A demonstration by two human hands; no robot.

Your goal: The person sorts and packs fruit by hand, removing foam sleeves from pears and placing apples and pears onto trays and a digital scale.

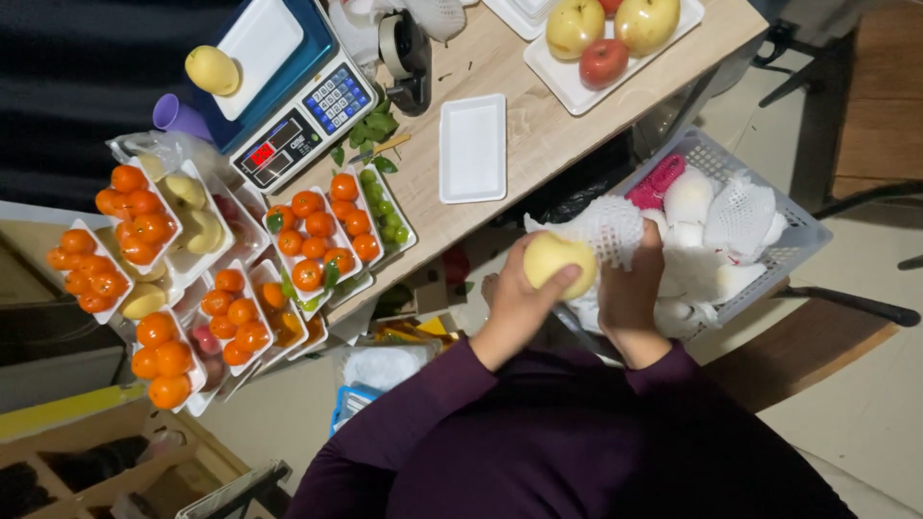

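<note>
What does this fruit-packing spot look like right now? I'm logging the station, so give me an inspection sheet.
Surface: wooden table, partly bare, leaves scattered near the scale.
Job's things: yellow apple in the left hand; white foam net half over it, gripped by the right hand.
Clutter: weighing scale with a yellow fruit; empty white tray; tray of apples; stacked trays of oranges; tape dispenser.
Grippers: both hands closed, one on the apple, one on the net.
Cables: nothing seen.
Surroundings: grey basket of foam nets beside the table; tiled floor.
</note>
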